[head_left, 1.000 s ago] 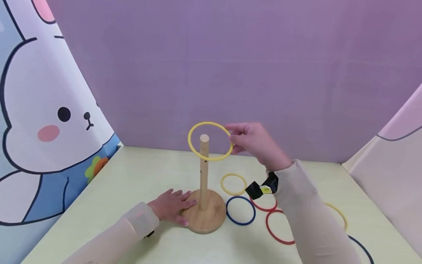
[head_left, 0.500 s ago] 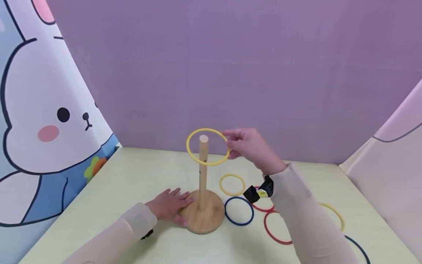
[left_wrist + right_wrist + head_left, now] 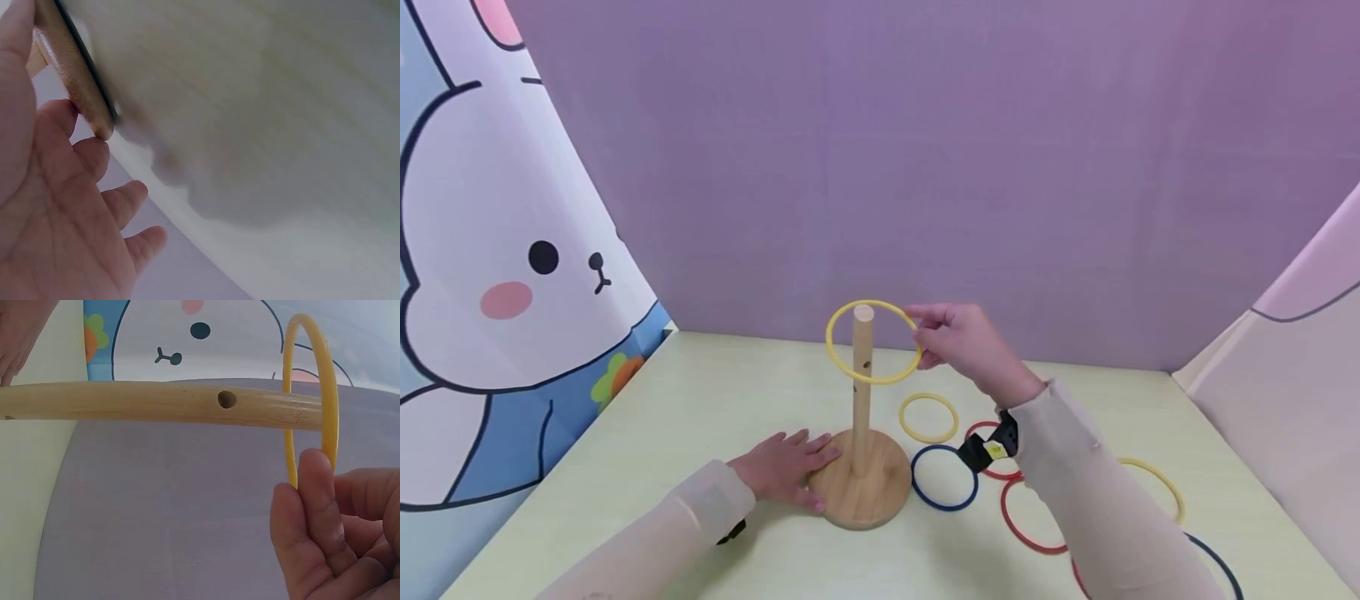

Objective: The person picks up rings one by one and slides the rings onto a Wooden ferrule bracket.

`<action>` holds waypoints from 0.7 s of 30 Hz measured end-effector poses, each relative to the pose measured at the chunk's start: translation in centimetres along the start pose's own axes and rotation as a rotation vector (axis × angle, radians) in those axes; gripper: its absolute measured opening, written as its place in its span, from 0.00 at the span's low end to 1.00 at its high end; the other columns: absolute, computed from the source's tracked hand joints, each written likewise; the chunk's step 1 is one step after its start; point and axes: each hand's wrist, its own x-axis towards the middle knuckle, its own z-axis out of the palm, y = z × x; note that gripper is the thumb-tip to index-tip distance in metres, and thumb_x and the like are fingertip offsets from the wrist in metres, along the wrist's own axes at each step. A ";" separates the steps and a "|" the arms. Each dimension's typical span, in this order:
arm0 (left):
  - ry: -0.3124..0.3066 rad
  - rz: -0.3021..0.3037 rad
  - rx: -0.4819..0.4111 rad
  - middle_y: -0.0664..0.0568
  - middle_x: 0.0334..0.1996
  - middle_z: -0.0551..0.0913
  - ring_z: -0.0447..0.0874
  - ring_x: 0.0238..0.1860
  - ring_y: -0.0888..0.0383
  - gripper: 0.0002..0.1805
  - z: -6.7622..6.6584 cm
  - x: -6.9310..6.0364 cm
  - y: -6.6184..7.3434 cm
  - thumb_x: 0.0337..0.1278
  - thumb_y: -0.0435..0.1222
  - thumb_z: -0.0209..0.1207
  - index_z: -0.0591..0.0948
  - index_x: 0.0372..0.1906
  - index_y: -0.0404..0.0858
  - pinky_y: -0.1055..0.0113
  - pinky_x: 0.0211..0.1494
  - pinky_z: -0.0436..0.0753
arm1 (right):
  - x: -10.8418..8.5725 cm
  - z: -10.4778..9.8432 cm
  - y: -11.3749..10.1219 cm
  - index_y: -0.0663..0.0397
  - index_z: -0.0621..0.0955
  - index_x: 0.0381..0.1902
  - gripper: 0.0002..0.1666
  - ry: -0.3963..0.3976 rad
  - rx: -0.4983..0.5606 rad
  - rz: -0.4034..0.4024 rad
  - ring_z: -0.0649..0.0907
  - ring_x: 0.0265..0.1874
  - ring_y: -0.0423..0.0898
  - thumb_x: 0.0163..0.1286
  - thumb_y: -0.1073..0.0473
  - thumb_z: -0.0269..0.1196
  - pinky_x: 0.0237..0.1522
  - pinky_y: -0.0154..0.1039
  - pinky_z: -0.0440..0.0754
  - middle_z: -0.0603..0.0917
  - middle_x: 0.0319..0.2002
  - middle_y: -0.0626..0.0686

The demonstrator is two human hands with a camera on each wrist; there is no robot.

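A wooden post (image 3: 862,400) rises from a round wooden base (image 3: 872,504). My right hand (image 3: 962,342) pinches a yellow ring (image 3: 880,382) at its right side. In the right wrist view the ring (image 3: 329,381) encircles the post (image 3: 156,400) at its top end, below which a dark hole shows. My left hand (image 3: 782,468) rests on the left part of the base with its fingers spread. From the left wrist, the fingers of that hand (image 3: 69,187) are seen at the base's edge (image 3: 75,75).
Right of the base lie a second yellow ring (image 3: 904,422), a blue ring (image 3: 945,508) and red rings (image 3: 1026,543). Farther right, another yellow ring (image 3: 1168,483) and another blue ring (image 3: 1221,562) are partly hidden by my right sleeve. A purple backdrop (image 3: 925,167) stands behind the table (image 3: 715,383).
My right hand has lowered the yellow ring a little, from above the post's top to around its upper end. The left hand stays on the base.
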 end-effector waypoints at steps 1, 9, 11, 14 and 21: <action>-0.001 0.005 -0.010 0.49 0.72 0.62 0.60 0.68 0.39 0.47 0.0 0.0 -0.1 0.49 0.63 0.60 0.63 0.72 0.46 0.43 0.66 0.62 | 0.0 0.0 0.1 0.66 0.75 0.61 0.23 0.005 0.000 -0.003 0.83 0.24 0.46 0.67 0.69 0.56 0.36 0.40 0.84 0.80 0.35 0.60; 0.003 0.033 -0.061 0.47 0.72 0.60 0.61 0.67 0.37 0.48 -0.3 -0.4 0.0 0.50 0.62 0.60 0.62 0.73 0.43 0.41 0.65 0.62 | -0.2 0.7 0.9 0.67 0.76 0.59 0.22 0.015 -0.012 0.001 0.81 0.22 0.43 0.67 0.70 0.58 0.35 0.39 0.84 0.80 0.33 0.58; 0.003 0.041 -0.066 0.46 0.72 0.60 0.61 0.67 0.36 0.48 -0.3 -0.5 0.0 0.51 0.62 0.59 0.62 0.73 0.43 0.41 0.65 0.63 | -0.3 0.9 1.2 0.67 0.76 0.59 0.22 0.013 -0.014 0.004 0.81 0.21 0.43 0.67 0.70 0.58 0.35 0.41 0.84 0.80 0.33 0.58; 0.003 0.055 -0.071 0.45 0.72 0.60 0.62 0.67 0.35 0.48 -0.3 -0.6 0.0 0.51 0.62 0.59 0.62 0.73 0.42 0.40 0.64 0.63 | -0.5 1.2 1.4 0.66 0.76 0.59 0.22 0.005 -0.015 0.015 0.81 0.22 0.44 0.67 0.69 0.58 0.36 0.43 0.84 0.81 0.34 0.59; -0.001 0.057 -0.093 0.45 0.72 0.59 0.61 0.67 0.34 0.48 -0.2 -0.7 -0.1 0.51 0.62 0.59 0.61 0.73 0.42 0.40 0.64 0.63 | -0.6 1.6 1.7 0.65 0.76 0.59 0.22 -0.005 -0.021 0.019 0.82 0.22 0.45 0.67 0.68 0.59 0.35 0.39 0.84 0.81 0.34 0.58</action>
